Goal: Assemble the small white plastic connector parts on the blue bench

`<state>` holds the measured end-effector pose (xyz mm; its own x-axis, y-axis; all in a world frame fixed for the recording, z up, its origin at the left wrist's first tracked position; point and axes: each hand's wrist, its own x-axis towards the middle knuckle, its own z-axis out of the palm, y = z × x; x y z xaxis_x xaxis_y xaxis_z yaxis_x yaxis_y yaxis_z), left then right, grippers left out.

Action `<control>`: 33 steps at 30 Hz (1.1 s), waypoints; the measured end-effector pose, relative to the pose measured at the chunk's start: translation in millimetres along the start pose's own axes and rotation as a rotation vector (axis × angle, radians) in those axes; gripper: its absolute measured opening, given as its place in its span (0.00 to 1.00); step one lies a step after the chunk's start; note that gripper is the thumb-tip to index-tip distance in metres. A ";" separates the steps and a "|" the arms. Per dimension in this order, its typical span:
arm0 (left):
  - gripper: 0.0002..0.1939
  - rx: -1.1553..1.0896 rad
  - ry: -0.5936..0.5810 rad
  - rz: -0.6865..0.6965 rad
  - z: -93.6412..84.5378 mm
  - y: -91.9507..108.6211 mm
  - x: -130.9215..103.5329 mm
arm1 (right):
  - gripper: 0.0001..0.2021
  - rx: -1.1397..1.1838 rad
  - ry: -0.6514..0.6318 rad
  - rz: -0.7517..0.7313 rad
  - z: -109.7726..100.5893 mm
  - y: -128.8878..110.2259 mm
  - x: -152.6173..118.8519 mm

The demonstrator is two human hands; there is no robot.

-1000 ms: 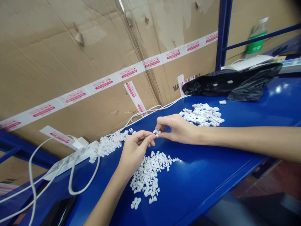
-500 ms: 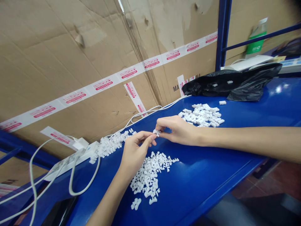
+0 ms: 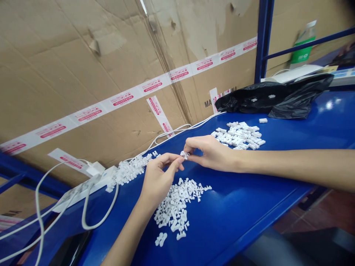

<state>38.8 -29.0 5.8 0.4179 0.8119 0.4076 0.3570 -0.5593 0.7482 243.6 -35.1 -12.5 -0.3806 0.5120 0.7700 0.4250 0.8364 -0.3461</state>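
Observation:
Between my two hands is a small white plastic piece (image 3: pixel 185 155), partly covered by fingertips. My left hand (image 3: pixel 160 175) pinches it from the left with thumb and index finger. From the right, my right hand (image 3: pixel 206 152) grips it between thumb and fingers. Just below the hands lies a loose pile of small white plastic parts (image 3: pixel 177 207). Another heap of white parts (image 3: pixel 131 170) is to the left, along the cardboard. Beyond my right hand sits a pile of white rectangular pieces (image 3: pixel 241 135).
A white power strip (image 3: pixel 80 192) with plugs and cables lies at left, near a dark flat object (image 3: pixel 70 249). A black plastic bag (image 3: pixel 277 96) rests at the back right. Cardboard (image 3: pixel 111 66) stands behind the blue table (image 3: pixel 235 214). A bottle (image 3: pixel 303 46) stands beyond the frame.
Both hands stay almost in place, still holding the small white piece. The whole view has shifted very slightly; the piles look the same.

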 end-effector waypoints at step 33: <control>0.07 0.134 -0.007 0.105 2.7 5.6 -5.7 | 0.05 -0.024 -0.031 -0.075 -2.0 2.9 -7.4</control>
<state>40.7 -37.2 6.3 0.4644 0.7472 0.4755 0.4194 -0.6584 0.6249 249.4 -36.8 -18.1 -0.4367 0.4545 0.7763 0.4136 0.8678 -0.2753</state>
